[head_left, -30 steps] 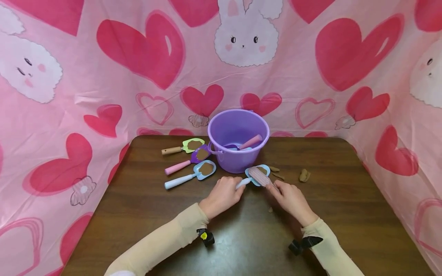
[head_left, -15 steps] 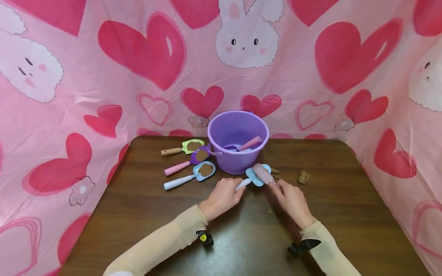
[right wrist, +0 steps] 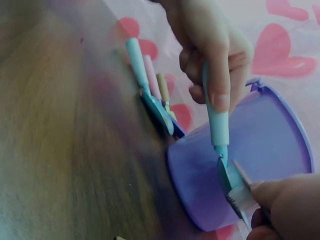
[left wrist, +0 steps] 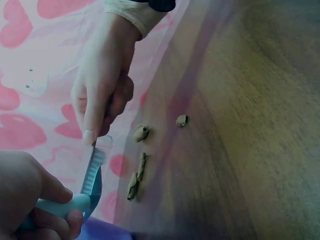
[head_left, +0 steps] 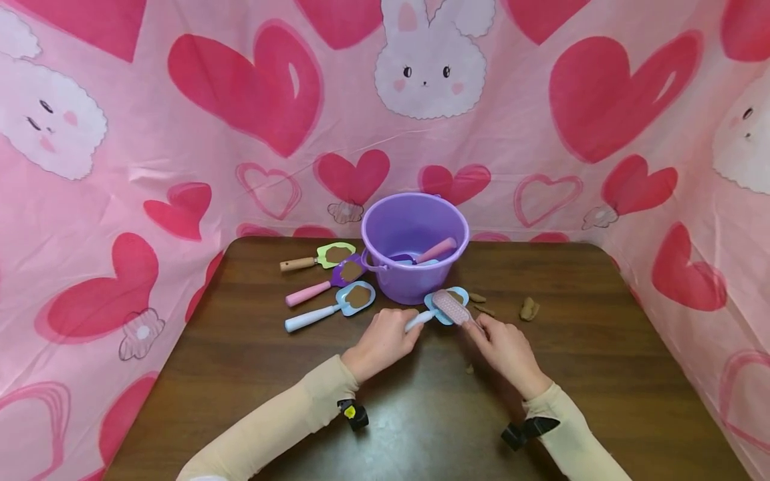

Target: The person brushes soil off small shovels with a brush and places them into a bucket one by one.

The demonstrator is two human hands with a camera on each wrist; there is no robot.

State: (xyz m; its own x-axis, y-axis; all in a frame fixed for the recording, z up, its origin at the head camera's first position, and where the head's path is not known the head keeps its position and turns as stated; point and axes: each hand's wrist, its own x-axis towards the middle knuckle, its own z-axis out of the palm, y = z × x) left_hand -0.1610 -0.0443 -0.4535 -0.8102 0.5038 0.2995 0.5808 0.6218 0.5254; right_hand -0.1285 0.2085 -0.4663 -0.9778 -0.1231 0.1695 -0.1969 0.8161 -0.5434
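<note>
My left hand (head_left: 381, 342) grips the pale handle of a light blue toy shovel (head_left: 421, 319), whose blade points away in front of the bucket. The handle shows plainly in the right wrist view, between fingers and thumb. My right hand (head_left: 510, 353) holds a translucent pinkish scrub brush (head_left: 454, 309) by its handle. In the left wrist view the brush's bristles (left wrist: 92, 172) face down against the shovel blade. Brown matter on the blade is mostly hidden under the brush. Strips of brown clay-like stuff (head_left: 477, 297) lie just right of the blade.
A purple bucket (head_left: 409, 284) stands behind, with a pink-handled shovel (head_left: 438, 248) inside. To its left lie a green shovel (head_left: 321, 254), a purple shovel (head_left: 308, 292) and another blue shovel (head_left: 311, 317), brown matter on their blades. A brown lump (head_left: 529, 308) and a crumb (head_left: 470, 369) lie to the right.
The brush has swept right across the blade and then back left. The shovel in the left hand has shifted slightly left. Both hands keep their hold.
</note>
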